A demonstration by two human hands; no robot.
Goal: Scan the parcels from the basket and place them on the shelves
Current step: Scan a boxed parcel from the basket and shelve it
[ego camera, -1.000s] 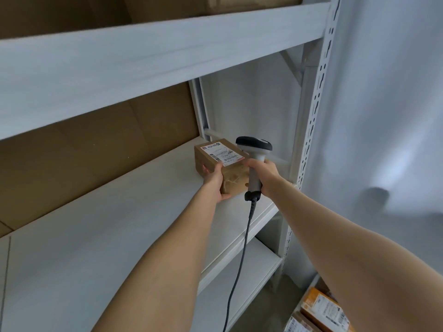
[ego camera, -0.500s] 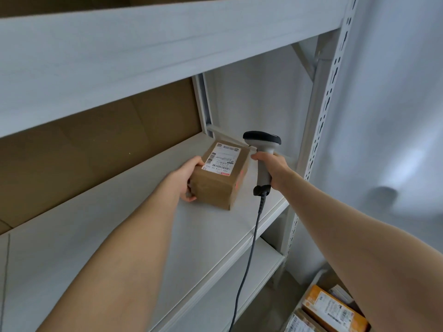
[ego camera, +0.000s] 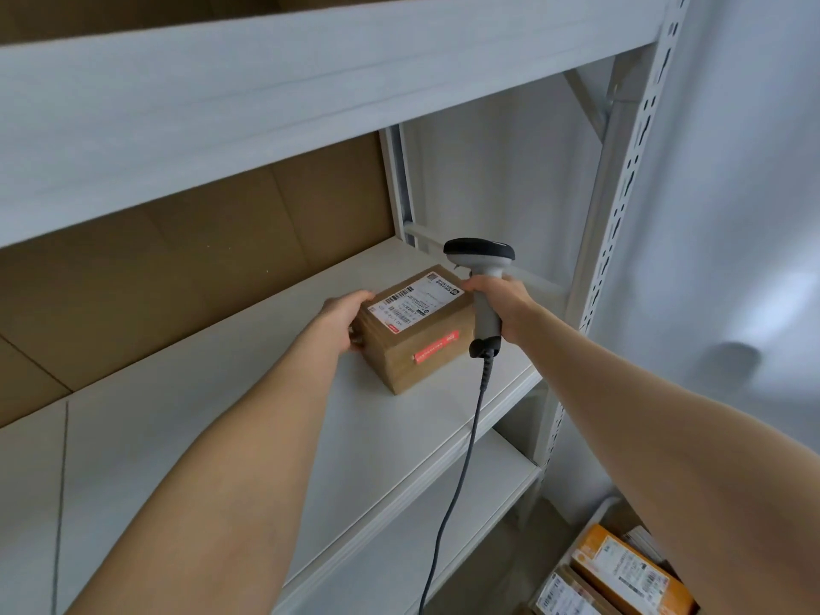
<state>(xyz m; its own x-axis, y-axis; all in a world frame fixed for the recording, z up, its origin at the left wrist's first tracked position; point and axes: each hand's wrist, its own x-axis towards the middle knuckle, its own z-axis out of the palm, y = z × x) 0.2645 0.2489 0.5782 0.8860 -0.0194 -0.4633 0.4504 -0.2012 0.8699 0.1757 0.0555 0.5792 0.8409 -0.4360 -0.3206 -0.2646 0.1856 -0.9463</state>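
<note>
Parcel (ego camera: 417,330) on shelf (ego camera: 222,437); scanner (ego camera: 483,286) at its right.

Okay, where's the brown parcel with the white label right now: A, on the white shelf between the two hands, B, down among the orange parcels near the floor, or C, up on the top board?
A: the brown parcel rests on the white shelf, with the left hand gripping its left end and the right hand holding the scanner at its right.
</note>
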